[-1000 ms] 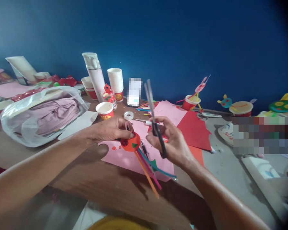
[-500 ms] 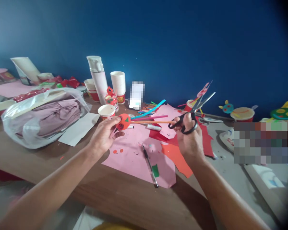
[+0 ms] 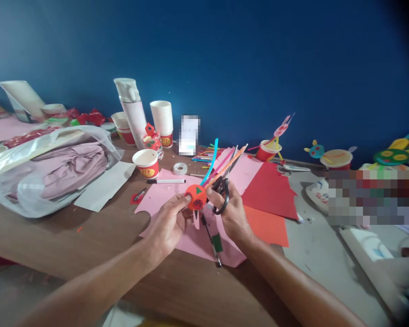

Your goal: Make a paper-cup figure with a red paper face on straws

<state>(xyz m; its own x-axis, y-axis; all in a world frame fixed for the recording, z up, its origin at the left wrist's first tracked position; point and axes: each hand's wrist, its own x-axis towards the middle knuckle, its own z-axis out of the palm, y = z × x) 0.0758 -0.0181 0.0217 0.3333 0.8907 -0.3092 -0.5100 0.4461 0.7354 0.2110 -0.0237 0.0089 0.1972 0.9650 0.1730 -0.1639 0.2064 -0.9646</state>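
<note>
My left hand [image 3: 168,223] pinches an orange paper disc [image 3: 195,196] that bears a green triangle and dark dots. Coloured straws [image 3: 219,166], blue, pink and orange, fan up and to the right from the disc. My right hand [image 3: 229,212] grips black-handled scissors [image 3: 222,193] right beside the disc, blades pointing up along the straws. Both hands hover over a pink paper sheet [image 3: 163,193] on the wooden table [image 3: 88,240]. A black pen [image 3: 212,240] and a small green scrap [image 3: 217,242] lie on the pink sheet below my hands.
Red [image 3: 269,188] and orange [image 3: 267,225] sheets lie to the right. A white marker [image 3: 166,181], tape roll [image 3: 180,168], paper cup [image 3: 146,162], cup stack [image 3: 162,119] and white flask [image 3: 131,109] stand behind. A plastic bag with cloth [image 3: 51,168] fills the left; paper crafts [image 3: 337,156] line the right.
The disc with its straws came back down toward me, the straws swinging from sideways to upward. My right hand with the scissors moved left and closed in beside the disc.
</note>
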